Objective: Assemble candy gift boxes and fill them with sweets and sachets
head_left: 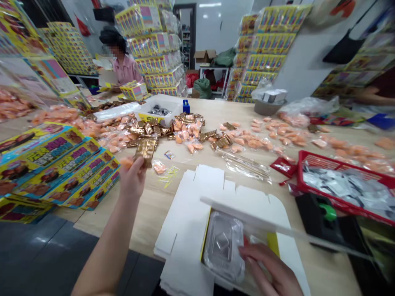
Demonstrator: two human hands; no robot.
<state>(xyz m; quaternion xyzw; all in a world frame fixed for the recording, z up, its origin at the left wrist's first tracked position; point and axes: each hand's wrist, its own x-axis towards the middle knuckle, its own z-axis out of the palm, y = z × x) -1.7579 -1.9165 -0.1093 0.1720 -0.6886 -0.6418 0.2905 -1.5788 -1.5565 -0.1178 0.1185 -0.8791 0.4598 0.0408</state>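
My left hand is closed around a shiny gold-brown foil packet, raised above the table. An orange piece shows beside its fingers. Low in the view, my right hand is at an open box, its fingers pinched at the edge of a clear plastic tray. What those fingers hold, if anything, I cannot make out. Beneath the box lie flat white cardboard blanks. Between the hands are a small orange packet and yellow sticks.
Printed boxes stand at left. Gold packets and orange pieces spread across the table, near a white bin. At right are a red basket of silvery sachets and a black tape dispenser. A person in pink sits behind.
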